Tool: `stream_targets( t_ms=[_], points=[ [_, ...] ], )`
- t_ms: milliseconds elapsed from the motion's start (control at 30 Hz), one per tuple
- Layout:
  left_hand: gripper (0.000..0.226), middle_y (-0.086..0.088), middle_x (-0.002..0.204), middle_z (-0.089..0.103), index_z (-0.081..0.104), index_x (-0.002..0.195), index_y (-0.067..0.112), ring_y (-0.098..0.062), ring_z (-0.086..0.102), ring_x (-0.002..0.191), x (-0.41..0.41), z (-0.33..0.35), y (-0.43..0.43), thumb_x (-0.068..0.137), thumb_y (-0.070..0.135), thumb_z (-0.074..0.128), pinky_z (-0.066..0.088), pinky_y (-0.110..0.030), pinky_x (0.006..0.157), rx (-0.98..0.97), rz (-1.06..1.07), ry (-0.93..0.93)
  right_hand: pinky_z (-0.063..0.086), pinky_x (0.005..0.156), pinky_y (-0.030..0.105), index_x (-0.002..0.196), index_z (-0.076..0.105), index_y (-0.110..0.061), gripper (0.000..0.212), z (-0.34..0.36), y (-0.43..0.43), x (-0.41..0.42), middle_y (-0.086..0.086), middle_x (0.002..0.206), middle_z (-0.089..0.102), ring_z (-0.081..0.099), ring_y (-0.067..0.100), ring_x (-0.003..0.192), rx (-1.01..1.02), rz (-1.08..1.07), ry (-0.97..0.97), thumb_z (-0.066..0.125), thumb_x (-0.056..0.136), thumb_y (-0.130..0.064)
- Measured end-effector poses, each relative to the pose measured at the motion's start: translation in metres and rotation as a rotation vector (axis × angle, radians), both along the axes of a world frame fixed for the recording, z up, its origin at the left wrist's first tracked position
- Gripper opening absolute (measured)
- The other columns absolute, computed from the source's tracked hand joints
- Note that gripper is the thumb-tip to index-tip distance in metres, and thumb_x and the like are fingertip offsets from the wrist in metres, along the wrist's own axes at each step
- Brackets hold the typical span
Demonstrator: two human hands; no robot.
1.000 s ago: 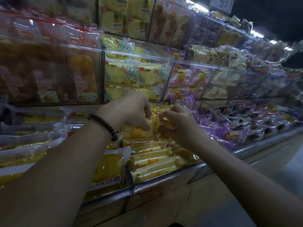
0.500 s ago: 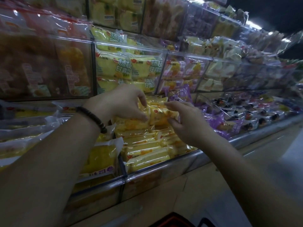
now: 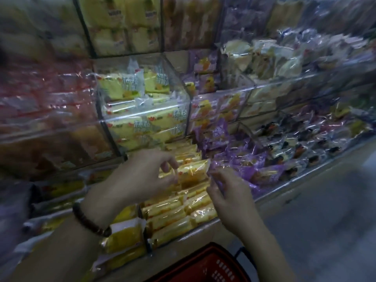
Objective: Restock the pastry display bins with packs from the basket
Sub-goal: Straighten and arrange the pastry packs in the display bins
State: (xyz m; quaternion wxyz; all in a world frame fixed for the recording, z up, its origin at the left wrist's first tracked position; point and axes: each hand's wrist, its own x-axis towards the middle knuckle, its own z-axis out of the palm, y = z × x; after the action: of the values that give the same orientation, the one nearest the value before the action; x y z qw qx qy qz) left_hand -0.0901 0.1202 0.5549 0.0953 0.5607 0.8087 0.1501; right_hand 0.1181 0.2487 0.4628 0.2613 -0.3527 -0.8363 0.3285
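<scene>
**Here, a yellow pack being seated in the front bin**

The left hand (image 3: 142, 176), wearing a dark beaded bracelet (image 3: 91, 222), pinches one end of a yellow cake pack in clear crinkly film (image 3: 193, 169); the right hand (image 3: 230, 192) has its fingers loosely spread at the other end, though whether it grips is unclear. The pack lies atop the rows of like packs in the clear-walled front display bin (image 3: 179, 210), beside the purple-wrapped pastries (image 3: 244, 159). It should handle as light, soft and crushable, with slippery film (best held by the sealed end flaps, not the middle). Compared with half a second ago, the view has tipped downward, revealing more of the red plastic basket (image 3: 207, 267), and the right hand has slackened.
</scene>
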Motion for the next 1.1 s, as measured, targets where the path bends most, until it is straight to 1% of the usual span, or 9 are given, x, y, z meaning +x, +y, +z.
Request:
stream_targets(
  t_ms=[167, 267, 333, 400, 567, 767, 900, 967, 1100],
  points=[
    [0.023, 0.020, 0.101, 0.067, 0.067, 0.114, 0.043, -0.004, 0.066, 0.086, 0.031, 0.071, -0.008, 0.096, 0.058, 0.068, 0.060, -0.034, 0.077, -0.262, 0.038, -0.160, 0.049, 0.088, 0.024, 0.126, 0.065, -0.031, 0.028, 0.076, -0.019, 0.036, -0.015, 0.119, 0.063, 0.061, 0.003, 0.111, -0.193, -0.005, -0.079, 0.068, 0.099, -0.034],
    [0.030, 0.017, 0.100, 0.069, 0.068, 0.117, 0.038, -0.003, 0.066, 0.085, 0.046, 0.106, -0.021, 0.097, 0.060, 0.065, 0.059, -0.030, 0.076, -0.373, 0.075, -0.221, 0.048, 0.083, 0.021, 0.125, 0.066, -0.031, 0.026, 0.121, -0.023, 0.056, -0.015, 0.117, 0.065, 0.062, 0.000, 0.106, -0.268, 0.023, -0.090, 0.068, 0.099, -0.033],
    [0.034, 0.015, 0.099, 0.072, 0.068, 0.121, 0.035, -0.005, 0.066, 0.088, 0.050, 0.125, -0.029, 0.097, 0.060, 0.065, 0.060, -0.034, 0.081, -0.422, 0.101, -0.229, 0.050, 0.081, 0.023, 0.121, 0.067, -0.031, 0.023, 0.142, -0.019, 0.062, -0.014, 0.113, 0.067, 0.063, 0.000, 0.102, -0.271, 0.045, -0.118, 0.067, 0.098, -0.034],
    [0.033, 0.015, 0.099, 0.073, 0.070, 0.119, 0.035, -0.006, 0.067, 0.090, 0.051, 0.136, -0.036, 0.097, 0.059, 0.066, 0.060, -0.037, 0.082, -0.418, 0.150, -0.254, 0.052, 0.083, 0.024, 0.119, 0.067, -0.029, 0.022, 0.156, -0.016, 0.065, -0.014, 0.111, 0.069, 0.064, 0.000, 0.102, -0.272, 0.061, -0.154, 0.066, 0.098, -0.033],
    [0.029, 0.013, 0.102, 0.070, 0.070, 0.117, 0.035, -0.006, 0.066, 0.089, 0.063, 0.136, -0.038, 0.097, 0.056, 0.066, 0.053, -0.027, 0.071, -0.320, 0.260, -0.303, 0.052, 0.089, 0.024, 0.122, 0.067, -0.025, 0.027, 0.180, -0.017, 0.066, -0.013, 0.114, 0.069, 0.064, 0.004, 0.108, -0.283, 0.121, -0.234, 0.066, 0.096, -0.030],
    [0.032, 0.009, 0.112, 0.067, 0.070, 0.121, 0.033, -0.010, 0.063, 0.097, 0.086, 0.122, -0.015, 0.097, 0.054, 0.067, 0.055, -0.034, 0.081, -0.246, 0.203, -0.416, 0.047, 0.080, 0.022, 0.119, 0.070, -0.023, 0.022, 0.204, -0.019, 0.076, -0.013, 0.108, 0.067, 0.063, 0.006, 0.101, -0.185, 0.168, -0.381, 0.067, 0.098, -0.029],
    [0.036, 0.006, 0.119, 0.068, 0.069, 0.123, 0.031, -0.015, 0.064, 0.103, 0.096, 0.120, 0.007, 0.097, 0.055, 0.066, 0.058, -0.040, 0.089, -0.244, 0.139, -0.434, 0.051, 0.086, 0.030, 0.115, 0.070, -0.023, 0.021, 0.206, 0.001, 0.084, -0.008, 0.108, 0.067, 0.063, 0.010, 0.102, -0.136, 0.098, -0.441, 0.067, 0.099, -0.036],
    [0.030, 0.007, 0.123, 0.066, 0.069, 0.120, 0.032, -0.016, 0.063, 0.106, 0.099, 0.119, 0.017, 0.098, 0.053, 0.067, 0.056, -0.039, 0.090, -0.242, 0.144, -0.463, 0.053, 0.090, 0.032, 0.117, 0.070, -0.022, 0.027, 0.202, 0.017, 0.088, -0.008, 0.112, 0.069, 0.064, 0.011, 0.105, -0.141, 0.075, -0.449, 0.068, 0.097, -0.041],
    [0.033, 0.004, 0.132, 0.063, 0.066, 0.123, 0.033, -0.017, 0.061, 0.113, 0.091, 0.109, 0.053, 0.097, 0.053, 0.068, 0.053, -0.037, 0.091, -0.248, 0.189, -0.508, 0.053, 0.086, 0.031, 0.116, 0.069, -0.023, 0.022, 0.191, 0.064, 0.084, -0.008, 0.108, 0.070, 0.068, 0.013, 0.102, -0.216, 0.054, -0.420, 0.069, 0.096, -0.031]
  ],
)
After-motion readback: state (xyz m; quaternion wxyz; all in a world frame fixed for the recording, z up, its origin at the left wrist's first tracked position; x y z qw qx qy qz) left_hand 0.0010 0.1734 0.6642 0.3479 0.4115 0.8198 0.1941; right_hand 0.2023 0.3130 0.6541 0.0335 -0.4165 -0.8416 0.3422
